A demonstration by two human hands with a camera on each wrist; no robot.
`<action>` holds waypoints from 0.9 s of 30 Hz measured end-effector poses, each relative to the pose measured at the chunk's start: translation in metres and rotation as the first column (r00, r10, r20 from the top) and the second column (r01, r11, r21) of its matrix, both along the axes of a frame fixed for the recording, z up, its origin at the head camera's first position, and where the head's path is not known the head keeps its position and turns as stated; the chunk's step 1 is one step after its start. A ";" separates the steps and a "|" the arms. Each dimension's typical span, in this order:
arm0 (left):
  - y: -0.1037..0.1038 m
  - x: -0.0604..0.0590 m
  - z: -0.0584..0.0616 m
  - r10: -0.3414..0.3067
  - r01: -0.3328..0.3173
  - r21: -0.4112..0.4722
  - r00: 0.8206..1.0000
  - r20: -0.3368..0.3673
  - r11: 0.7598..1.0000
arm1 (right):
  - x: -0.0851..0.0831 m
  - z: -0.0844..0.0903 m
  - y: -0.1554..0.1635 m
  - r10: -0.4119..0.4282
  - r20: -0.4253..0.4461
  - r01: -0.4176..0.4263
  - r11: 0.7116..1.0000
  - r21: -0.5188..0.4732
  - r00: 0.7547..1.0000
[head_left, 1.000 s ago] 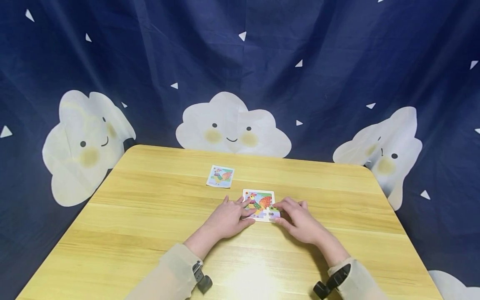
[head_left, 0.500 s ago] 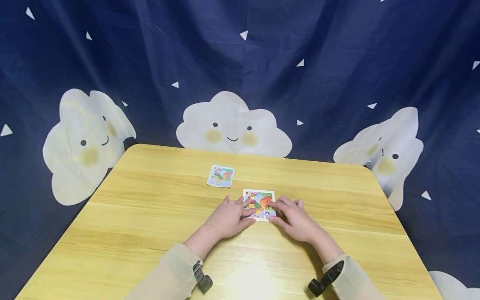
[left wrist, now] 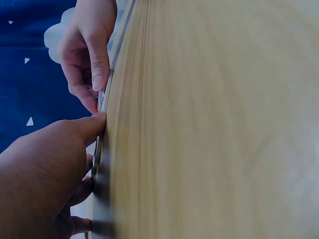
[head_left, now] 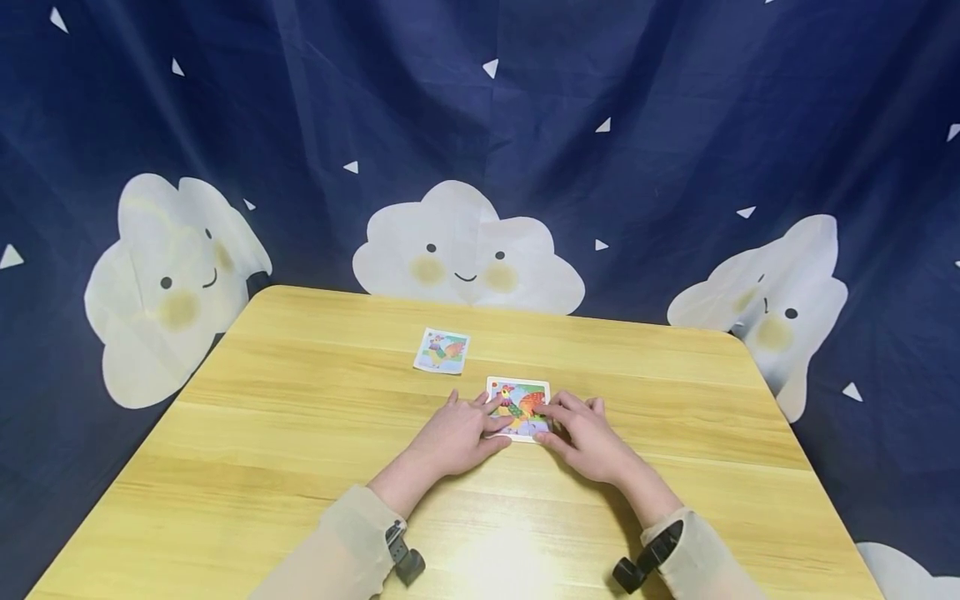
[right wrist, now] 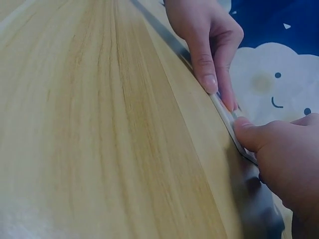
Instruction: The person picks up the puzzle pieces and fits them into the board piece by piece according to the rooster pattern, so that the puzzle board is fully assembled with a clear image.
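Observation:
A jigsaw puzzle [head_left: 520,395] of a rooster in a white-edged square frame lies flat on the wooden table. My left hand [head_left: 454,435] rests on its left side, fingers spread over the picture and thumb at the front edge. From the right, my right hand [head_left: 592,437] reaches over the lower right corner. Its thumb and index finger pinch a puzzle piece [head_left: 536,426] there, mostly covered by the fingers. Seen from the left wrist, the puzzle [left wrist: 101,99] shows only as a thin edge under both hands. The right wrist view also has that edge [right wrist: 228,122].
A small paper card [head_left: 442,351] with the same rooster picture lies behind and left of the puzzle. The table's [head_left: 337,350] far edge meets a dark blue curtain [head_left: 420,92] with printed clouds. A black strap with a camera [head_left: 651,557] sits on each wrist.
The right hand has moved left and brought the piece from the puzzle's right edge into the lower right corner, where the white gap has closed. The left hand stays in place.

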State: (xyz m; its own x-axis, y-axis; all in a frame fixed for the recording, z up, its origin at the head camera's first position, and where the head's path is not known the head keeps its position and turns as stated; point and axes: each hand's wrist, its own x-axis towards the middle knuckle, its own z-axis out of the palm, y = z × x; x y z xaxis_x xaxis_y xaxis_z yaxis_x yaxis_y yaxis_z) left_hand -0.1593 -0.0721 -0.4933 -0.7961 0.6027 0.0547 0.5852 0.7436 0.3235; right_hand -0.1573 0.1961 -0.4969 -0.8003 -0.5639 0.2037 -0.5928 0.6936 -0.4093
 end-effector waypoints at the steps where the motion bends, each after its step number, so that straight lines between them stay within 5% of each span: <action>1: 0.000 0.000 0.000 -0.001 0.001 0.001 1.000 0.001 1.000 | 0.000 0.000 0.000 -0.003 0.000 0.003 1.000 0.000 1.000; 7: 0.003 0.001 0.003 -0.003 0.003 -0.021 1.000 0.003 1.000 | 0.002 -0.001 0.001 -0.023 0.010 0.023 1.000 -0.005 1.000; 16: 0.013 0.003 0.012 -0.001 -0.011 -0.121 0.995 -0.098 0.993 | 0.000 -0.001 0.003 -0.033 0.014 0.034 0.999 -0.040 0.999; 27: 0.032 0.005 0.007 -0.022 0.000 -0.141 0.988 -0.151 0.990 | -0.003 -0.003 0.002 -0.018 0.015 0.019 0.998 -0.065 1.000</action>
State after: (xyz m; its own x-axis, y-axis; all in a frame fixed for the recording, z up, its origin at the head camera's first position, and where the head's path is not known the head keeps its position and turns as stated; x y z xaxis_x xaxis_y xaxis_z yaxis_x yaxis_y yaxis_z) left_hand -0.1543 -0.0402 -0.4865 -0.7784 0.6215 0.0889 0.6278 0.7687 0.1227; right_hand -0.1600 0.1983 -0.4996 -0.8138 -0.5348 0.2275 -0.5737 0.6762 -0.4623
